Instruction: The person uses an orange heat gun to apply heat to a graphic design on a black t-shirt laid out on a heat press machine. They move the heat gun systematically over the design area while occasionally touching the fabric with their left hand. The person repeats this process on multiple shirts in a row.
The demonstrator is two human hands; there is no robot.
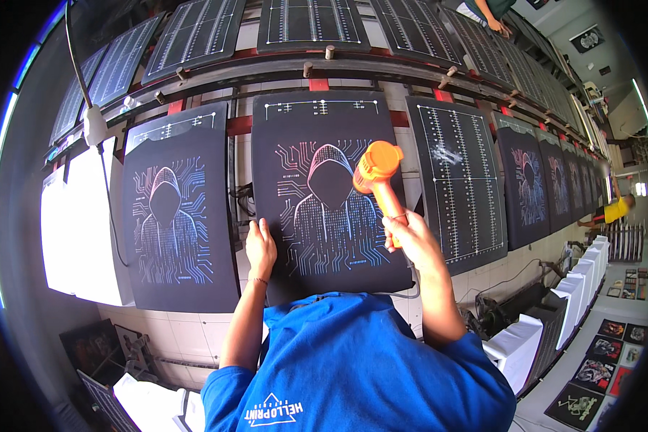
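Hands on job: right hand (410, 241) wrapped tight around handle of orange plastic heat gun (378, 176), likely light, rigid, best held by that grip, nozzle over black printed fabric panel (327, 191); left hand (261, 248) flat, fingers spread, pressing soft panel's lower-left edge.

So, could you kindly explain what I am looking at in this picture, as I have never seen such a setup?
This is one view from a wide fisheye camera worn on a person's head, looking down, so straight edges bend. The blue fabric at the bottom is the person's own shirt. In front runs a long row of dark tilted boards; the middle board carries black fabric printed with a hooded figure among circuit lines, as does the one to its left. The left hand rests flat on the middle print's lower edge. The right hand grips an orange heat gun pointed at the print. Another person's arm shows far up the row.
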